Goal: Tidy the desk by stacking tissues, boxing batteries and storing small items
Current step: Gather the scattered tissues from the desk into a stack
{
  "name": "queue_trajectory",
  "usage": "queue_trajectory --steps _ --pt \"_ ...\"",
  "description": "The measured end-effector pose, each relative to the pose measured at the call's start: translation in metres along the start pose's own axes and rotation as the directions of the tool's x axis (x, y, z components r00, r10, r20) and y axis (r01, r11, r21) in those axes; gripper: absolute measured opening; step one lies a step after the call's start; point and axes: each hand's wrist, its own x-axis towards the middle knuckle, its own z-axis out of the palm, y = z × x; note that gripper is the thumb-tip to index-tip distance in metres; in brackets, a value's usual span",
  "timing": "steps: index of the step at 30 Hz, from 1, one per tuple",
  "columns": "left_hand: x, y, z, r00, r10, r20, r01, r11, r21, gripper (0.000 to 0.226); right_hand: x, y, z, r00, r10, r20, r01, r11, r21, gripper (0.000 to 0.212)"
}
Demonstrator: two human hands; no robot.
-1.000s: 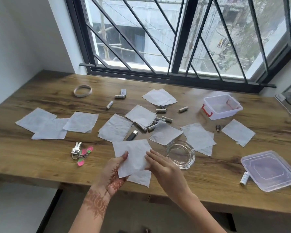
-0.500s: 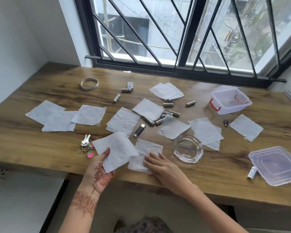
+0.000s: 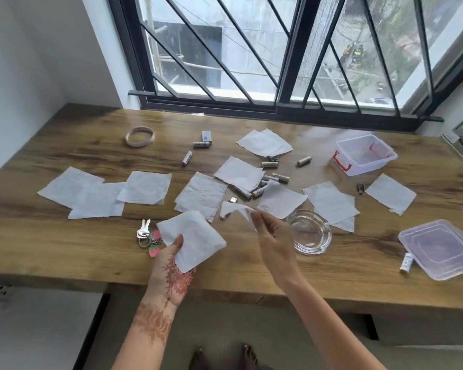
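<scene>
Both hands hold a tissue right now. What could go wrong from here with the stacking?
1. The right hand pinches the limp tissue by one corner; it may fold when laid on the flat tissue in the left hand.
2. Batteries lie partly under nearby tissues; lifting those sheets could set them rolling.
3. The lone battery by the lid sits near the desk front edge and could roll off.

Palm-up left hand (image 3: 171, 265), right hand (image 3: 274, 239) fingers (image 3: 257, 219) pinched
</scene>
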Motion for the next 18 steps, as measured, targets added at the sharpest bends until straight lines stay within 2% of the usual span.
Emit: queue_trajectory --steps 3,6,9,11,13,15,18 --pt "0.0 -0.006 0.01 0.996 0.031 0.079 -0.03 0.999 -0.011 0.026 -0.006 -0.016 0.02 0.997 -0.072 0.02 0.073 0.996 -0.042 0.024" --pt "0.0 -0.01 0.017 0.992 0.006 0.125 0.002 0.998 -0.058 0.03 -0.016 -0.017 0.043 0.99 -0.122 0.07 0.135 0.964 -0.228 0.033" --pt "-0.002 -0.008 0.021 0.987 -0.027 0.157 0.044 0.994 -0.103 0.044 -0.024 -0.013 0.062 0.964 -0.127 0.234 0.218 0.881 -0.42 0.041" --pt "-0.006 -0.005 0.022 0.983 0.026 0.182 -0.007 0.995 -0.103 0.054 -0.03 -0.01 0.071 0.927 -0.108 0.36 0.297 0.799 -0.523 0.064" --pt "-0.012 0.0 0.021 0.977 0.068 0.203 -0.054 0.996 -0.072 0.057 -0.034 -0.009 0.077 0.904 -0.111 0.412 0.353 0.737 -0.576 0.081" --pt "-0.014 0.007 0.018 0.977 0.052 0.207 -0.05 0.999 -0.011 0.056 -0.036 -0.009 0.082 0.891 -0.102 0.443 0.383 0.695 -0.609 0.083" --pt "-0.005 0.017 0.008 0.989 0.005 0.146 -0.013 0.998 0.055 0.041 -0.03 -0.012 0.088 0.873 -0.094 0.479 0.395 0.712 -0.58 0.067"
